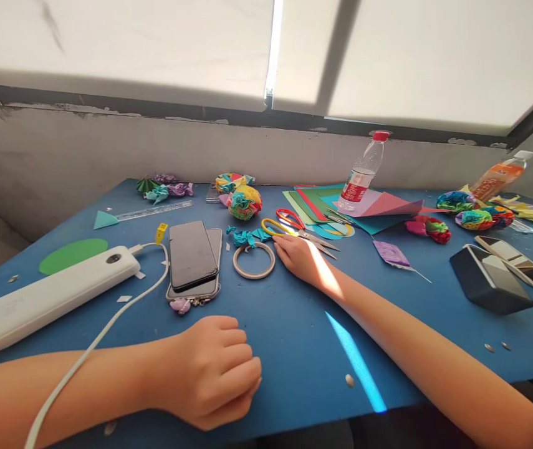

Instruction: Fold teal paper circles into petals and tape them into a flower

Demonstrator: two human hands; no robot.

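Observation:
My left hand (214, 374) rests on the blue table near its front edge, curled into a fist with nothing showing in it. Farther forward, my right hand (301, 255) lies low on the table with its fingers drawn together. Its fingertips are right beside a roll of tape (254, 275) and against the yellow-handled scissors (270, 228); whatever they may hold is hidden. Crumpled teal paper (242, 237) lies just left of those fingers. Red-handled scissors (289, 217) lie just beyond the hand.
Two stacked phones (194, 255) and a white power bank (60, 296) lie at left; its cable crosses my left forearm. Paper balls (245, 202), coloured sheets (378, 202) and a plastic bottle (362, 174) stand toward the wall. A dark box (490, 280) sits at right.

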